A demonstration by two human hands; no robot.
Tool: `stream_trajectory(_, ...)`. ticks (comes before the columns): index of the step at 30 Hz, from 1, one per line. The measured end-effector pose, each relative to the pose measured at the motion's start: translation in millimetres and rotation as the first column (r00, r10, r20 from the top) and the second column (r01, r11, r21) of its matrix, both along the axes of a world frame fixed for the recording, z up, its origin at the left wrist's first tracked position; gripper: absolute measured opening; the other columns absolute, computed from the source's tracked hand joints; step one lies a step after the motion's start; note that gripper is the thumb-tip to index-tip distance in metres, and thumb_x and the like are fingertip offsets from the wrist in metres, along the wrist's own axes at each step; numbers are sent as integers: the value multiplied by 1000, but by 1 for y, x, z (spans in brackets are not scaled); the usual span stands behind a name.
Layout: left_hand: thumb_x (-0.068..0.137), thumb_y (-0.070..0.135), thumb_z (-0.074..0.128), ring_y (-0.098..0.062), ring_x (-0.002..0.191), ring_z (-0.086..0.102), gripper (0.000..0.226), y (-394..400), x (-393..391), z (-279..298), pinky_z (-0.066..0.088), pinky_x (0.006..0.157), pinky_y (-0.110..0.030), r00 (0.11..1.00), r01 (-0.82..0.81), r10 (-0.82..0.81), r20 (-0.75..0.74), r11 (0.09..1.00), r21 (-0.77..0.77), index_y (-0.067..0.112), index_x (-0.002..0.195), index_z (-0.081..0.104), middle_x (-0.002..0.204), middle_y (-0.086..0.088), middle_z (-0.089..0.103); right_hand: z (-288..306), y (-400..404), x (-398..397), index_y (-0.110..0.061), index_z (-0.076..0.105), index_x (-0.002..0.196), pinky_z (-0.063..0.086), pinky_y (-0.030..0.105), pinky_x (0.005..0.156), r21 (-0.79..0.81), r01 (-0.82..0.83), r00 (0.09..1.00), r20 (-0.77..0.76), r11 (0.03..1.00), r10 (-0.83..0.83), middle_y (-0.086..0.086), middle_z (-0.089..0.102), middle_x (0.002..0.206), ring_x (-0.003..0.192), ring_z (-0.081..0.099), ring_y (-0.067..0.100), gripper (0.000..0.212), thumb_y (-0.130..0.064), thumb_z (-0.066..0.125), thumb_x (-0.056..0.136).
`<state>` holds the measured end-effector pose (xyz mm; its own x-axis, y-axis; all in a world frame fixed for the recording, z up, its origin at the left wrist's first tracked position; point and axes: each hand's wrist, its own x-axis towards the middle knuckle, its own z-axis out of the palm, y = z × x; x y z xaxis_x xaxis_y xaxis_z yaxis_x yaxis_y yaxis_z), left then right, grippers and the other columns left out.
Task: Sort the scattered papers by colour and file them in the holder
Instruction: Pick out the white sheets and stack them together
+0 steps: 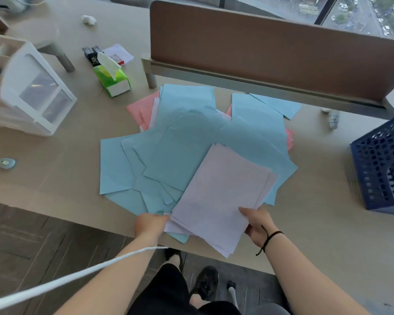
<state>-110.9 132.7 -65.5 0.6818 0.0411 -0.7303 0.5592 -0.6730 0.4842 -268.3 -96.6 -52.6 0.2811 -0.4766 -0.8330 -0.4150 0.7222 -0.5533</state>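
Note:
A loose spread of light blue papers (175, 144) covers the middle of the desk, with pink sheets (143, 108) peeking out at its far left and right edges. On top, near the front edge, lies a stack of pale lilac papers (223, 196). My left hand (150, 223) grips the stack's near left corner. My right hand (257, 221) holds its near right edge, thumb on top. A dark blue perforated file holder (382, 169) stands at the right.
A white desk organiser (32, 92) stands at the left. A green tissue box (114, 78), a stapler (91, 55) and a crumpled paper (88, 19) lie behind. A brown divider panel (271, 51) bounds the back. A small white tube (333, 119) lies at the right.

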Motion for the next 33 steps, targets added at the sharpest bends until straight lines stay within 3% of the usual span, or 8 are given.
stream_trajectory(5, 76, 16, 79, -26, 72, 54, 22, -5, -8, -1, 45, 64, -30, 991, -132, 132, -17, 990, -41, 8, 84, 61, 87, -12, 63, -4, 7, -8, -11, 54, 132, 58, 43, 77, -47, 2, 1000, -6, 999, -2, 11, 68, 121, 103, 66, 34, 41, 6, 55, 95)
stream_trajectory(8, 79, 16, 76, -26, 72, 55, 22, -8, -10, -2, 45, 62, -28, 996, -85, 85, 7, 996, 4, 8, 76, 56, 81, -11, 60, -4, 4, -13, -14, 54, 130, 57, 46, 84, -92, -8, 1000, -12, 996, 7, 9, 67, 120, 103, 65, 33, 41, 6, 54, 94)
stream_trajectory(13, 84, 16, 68, -28, 82, 57, 27, -19, -13, -1, 50, 75, -32, 999, -26, 24, 27, 997, 73, 12, 67, 48, 79, -8, 56, -6, 0, -18, -17, 53, 125, 58, 45, 80, -108, -21, 1000, 19, 994, 24, 7, 67, 116, 102, 65, 32, 43, 7, 59, 90)
stream_trajectory(17, 85, 10, 60, -25, 74, 54, 18, -27, -9, -1, 41, 62, -25, 1000, -20, 20, -4, 999, 41, 9, 69, 52, 77, -6, 57, -12, 0, -21, -18, 51, 126, 57, 48, 86, -98, -20, 999, 34, 995, 24, 7, 67, 117, 103, 66, 32, 47, 10, 58, 89)
stream_trajectory(21, 84, 8, 60, -25, 66, 54, 15, -24, -2, -5, 41, 60, -25, 993, -108, 107, -57, 994, -14, 7, 71, 54, 81, -13, 60, -17, -3, -23, -19, 51, 128, 53, 56, 94, -100, -40, 999, 28, 994, 43, 6, 67, 119, 106, 65, 32, 48, 11, 55, 90)
stream_trajectory(25, 88, 11, 59, -22, 56, 42, 18, -26, 3, -7, 32, 50, -22, 987, -117, 113, -116, 993, -31, 6, 74, 50, 71, -10, 48, -18, -8, -25, -17, 52, 125, 53, 58, 94, -99, -46, 999, 20, 994, 48, 6, 67, 117, 104, 65, 33, 43, 10, 55, 91)
stream_trajectory(29, 91, 15, 61, -19, 58, 37, 16, -23, 6, -6, 30, 52, -23, 992, -59, 57, -110, 998, -16, 7, 82, 50, 71, -8, 44, -19, -12, -26, -17, 52, 126, 52, 59, 93, -94, -52, 998, 16, 994, 54, 6, 67, 118, 105, 65, 33, 43, 9, 55, 92)
stream_trajectory(33, 86, 17, 69, -20, 63, 44, 19, -19, 11, -8, 32, 50, -23, 992, -21, 14, -129, 998, -55, 6, 93, 56, 82, -10, 53, -21, -15, -26, -19, 53, 126, 52, 59, 93, -86, -60, 998, 6, 995, 61, 6, 68, 119, 105, 65, 34, 43, 8, 54, 93)
